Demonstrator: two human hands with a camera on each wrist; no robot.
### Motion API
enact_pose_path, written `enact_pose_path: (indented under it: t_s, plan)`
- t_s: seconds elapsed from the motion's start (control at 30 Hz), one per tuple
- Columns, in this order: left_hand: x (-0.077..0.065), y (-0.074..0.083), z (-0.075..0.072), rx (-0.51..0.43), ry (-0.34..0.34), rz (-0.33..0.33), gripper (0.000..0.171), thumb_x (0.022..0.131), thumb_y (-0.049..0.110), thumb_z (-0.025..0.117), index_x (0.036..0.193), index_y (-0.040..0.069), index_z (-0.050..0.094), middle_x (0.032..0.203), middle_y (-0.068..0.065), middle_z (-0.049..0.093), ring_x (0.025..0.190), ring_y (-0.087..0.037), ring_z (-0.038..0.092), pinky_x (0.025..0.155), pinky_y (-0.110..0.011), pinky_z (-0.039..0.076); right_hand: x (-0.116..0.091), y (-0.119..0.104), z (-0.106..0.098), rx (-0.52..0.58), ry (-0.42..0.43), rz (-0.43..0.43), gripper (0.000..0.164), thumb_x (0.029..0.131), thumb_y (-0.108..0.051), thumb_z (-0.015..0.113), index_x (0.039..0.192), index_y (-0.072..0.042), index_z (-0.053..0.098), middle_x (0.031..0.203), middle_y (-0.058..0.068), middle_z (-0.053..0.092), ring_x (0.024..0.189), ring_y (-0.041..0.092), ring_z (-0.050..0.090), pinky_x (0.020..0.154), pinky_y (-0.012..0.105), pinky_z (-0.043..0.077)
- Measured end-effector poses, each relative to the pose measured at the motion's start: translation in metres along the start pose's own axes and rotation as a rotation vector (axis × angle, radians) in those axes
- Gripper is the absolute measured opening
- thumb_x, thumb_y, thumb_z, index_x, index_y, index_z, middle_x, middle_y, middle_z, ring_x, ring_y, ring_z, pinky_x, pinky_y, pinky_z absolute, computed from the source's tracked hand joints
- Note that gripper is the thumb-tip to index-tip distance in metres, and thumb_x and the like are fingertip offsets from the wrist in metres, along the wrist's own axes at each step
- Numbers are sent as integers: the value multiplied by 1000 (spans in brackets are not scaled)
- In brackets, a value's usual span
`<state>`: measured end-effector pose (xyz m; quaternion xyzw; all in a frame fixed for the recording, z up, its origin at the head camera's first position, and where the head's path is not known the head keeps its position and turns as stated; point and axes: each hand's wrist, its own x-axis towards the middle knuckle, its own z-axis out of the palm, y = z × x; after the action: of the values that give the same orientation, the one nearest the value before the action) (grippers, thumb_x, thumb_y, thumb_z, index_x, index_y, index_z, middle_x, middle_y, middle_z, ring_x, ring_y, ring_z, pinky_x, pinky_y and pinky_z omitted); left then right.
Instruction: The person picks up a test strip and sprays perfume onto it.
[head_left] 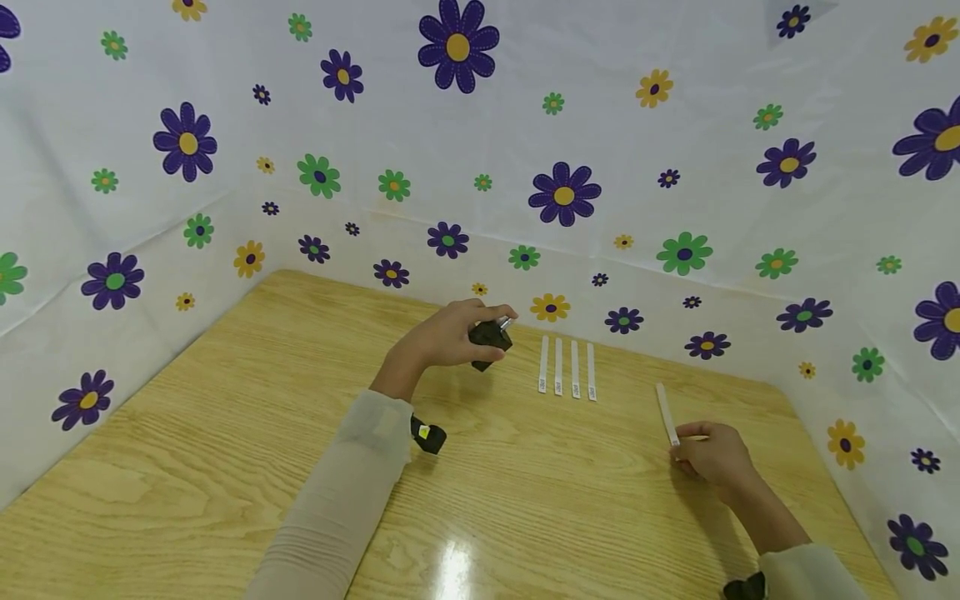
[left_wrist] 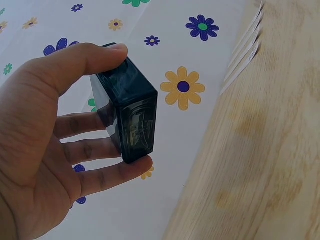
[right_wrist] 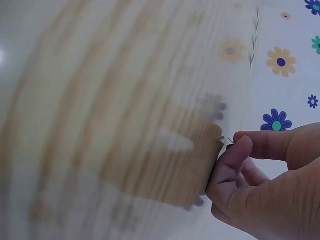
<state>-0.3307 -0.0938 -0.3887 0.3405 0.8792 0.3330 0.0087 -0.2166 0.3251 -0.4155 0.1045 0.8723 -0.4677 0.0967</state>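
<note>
My left hand (head_left: 450, 335) grips a dark glass perfume bottle (head_left: 489, 337) above the table's back part. In the head view a fingertip lies right at the bottle's silver sprayer (head_left: 506, 322). Seen from the left wrist, the dark bottle (left_wrist: 131, 107) is tilted, with fingers spread along its side. At the right, my right hand (head_left: 716, 457) pinches the near end of a white paper test strip (head_left: 665, 411), whose far end points toward the back wall. From the right wrist, the right hand (right_wrist: 265, 172) hides most of that strip.
Several white paper strips (head_left: 558, 367) lie side by side near the back edge of the wooden table (head_left: 525, 517). Flower-printed white cloth (head_left: 480, 133) surrounds its back and sides. Black wrist mounts (head_left: 428, 437) sit on both forearms.
</note>
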Motion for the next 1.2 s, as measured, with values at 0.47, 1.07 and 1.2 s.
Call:
enact_pose_path:
  t_s: [0.47, 1.07, 1.2]
  plan:
    - [-1, 1, 0, -7, -2, -14, 61, 95, 37, 74, 152, 29, 51, 126, -10, 58, 106, -24, 55, 91, -43, 50, 1, -21, 12, -38, -10, -22, 40, 102, -8, 55, 134, 15, 52, 75, 3, 55, 60, 11, 45, 57, 29, 45]
    - [0, 1, 1, -5, -12, -21, 62, 95, 37, 74, 152, 29, 51, 123, -9, 58, 99, -23, 55, 85, -39, 51, 9, -62, 59, -48, -32, -110, 29, 100, -8, 59, 124, 9, 61, 104, 17, 66, 79, 21, 59, 66, 33, 50]
    - [1, 0, 2, -3, -14, -28, 63, 95, 38, 74, 152, 30, 51, 123, -9, 57, 99, -24, 55, 84, -39, 51, 10, -70, 67, -65, -39, -124, 29, 100, -9, 59, 124, 7, 61, 108, 19, 66, 93, 27, 62, 72, 38, 52]
